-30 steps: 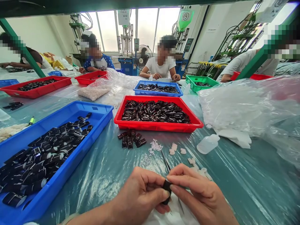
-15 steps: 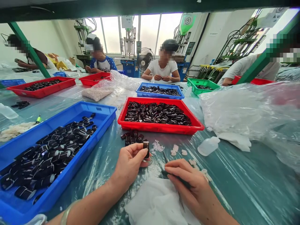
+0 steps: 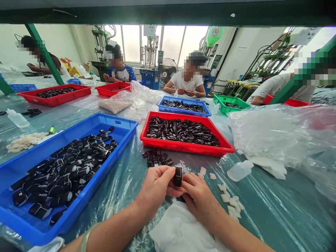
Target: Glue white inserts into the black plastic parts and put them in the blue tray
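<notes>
Though small and upright, glossy black oblong piece (image 3: 177,176).

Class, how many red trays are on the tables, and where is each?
4. Near tray beyond the black piece in the left hand; far-left tray; tray before the blue-sleeved person; far-right tray, half hidden behind a green post. More may be hidden.

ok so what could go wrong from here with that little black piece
The black piece is pinched only at the fingertips of the left hand and right hand; it could slip and mix with the loose black pieces just ahead. A forearm sweep might also scatter the small white bits beside the right hand.
</notes>
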